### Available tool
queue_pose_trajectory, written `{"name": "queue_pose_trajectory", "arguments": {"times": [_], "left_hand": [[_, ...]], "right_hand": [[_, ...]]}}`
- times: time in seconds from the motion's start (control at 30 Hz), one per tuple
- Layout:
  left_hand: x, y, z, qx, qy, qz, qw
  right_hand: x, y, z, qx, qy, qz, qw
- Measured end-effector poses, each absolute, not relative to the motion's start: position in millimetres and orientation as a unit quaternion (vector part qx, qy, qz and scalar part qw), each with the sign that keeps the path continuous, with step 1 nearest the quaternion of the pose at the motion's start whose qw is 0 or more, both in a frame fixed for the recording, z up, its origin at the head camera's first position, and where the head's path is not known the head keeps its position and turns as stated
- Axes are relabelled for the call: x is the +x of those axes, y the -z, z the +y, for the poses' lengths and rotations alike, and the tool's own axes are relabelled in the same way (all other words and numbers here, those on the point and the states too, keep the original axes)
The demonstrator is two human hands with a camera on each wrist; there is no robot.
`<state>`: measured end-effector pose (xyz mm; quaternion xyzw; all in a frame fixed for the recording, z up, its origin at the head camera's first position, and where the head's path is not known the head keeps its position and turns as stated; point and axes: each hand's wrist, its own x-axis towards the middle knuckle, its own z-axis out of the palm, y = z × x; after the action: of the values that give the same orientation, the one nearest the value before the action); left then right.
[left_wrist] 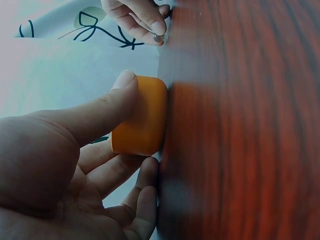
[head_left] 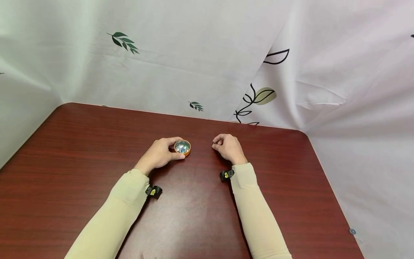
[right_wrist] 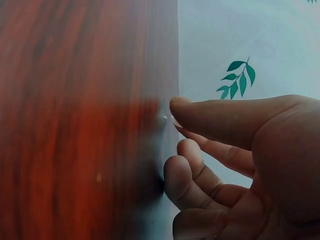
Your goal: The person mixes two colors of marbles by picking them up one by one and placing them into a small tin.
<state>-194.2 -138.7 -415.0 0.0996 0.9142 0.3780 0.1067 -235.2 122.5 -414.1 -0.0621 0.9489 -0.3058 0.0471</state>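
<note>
Only one orange bowl (head_left: 183, 147) stands on the tabletop (head_left: 81, 151), nearer its far edge than its near one, holding several glass marbles (head_left: 182, 146) too small to count, and the left hand (head_left: 160, 154) grips its wall between thumb and curled fingers. Just beside it, the right hand (head_left: 229, 147) pinches one small marble (head_left: 214, 144) against the wood with curled fingertips. Broad bare wood lies open toward both side edges and the near edge.
</note>
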Motion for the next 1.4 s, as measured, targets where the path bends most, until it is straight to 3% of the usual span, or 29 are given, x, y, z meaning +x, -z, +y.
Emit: {"name": "queue_pose_trajectory", "arguments": {"times": [1.4], "left_hand": [[-192.8, 413.9, -138.6, 0.101, -0.385, 0.911, 0.11]], "right_hand": [[-228.7, 398.4, 113.9, -0.106, 0.319, 0.941, -0.028]]}}
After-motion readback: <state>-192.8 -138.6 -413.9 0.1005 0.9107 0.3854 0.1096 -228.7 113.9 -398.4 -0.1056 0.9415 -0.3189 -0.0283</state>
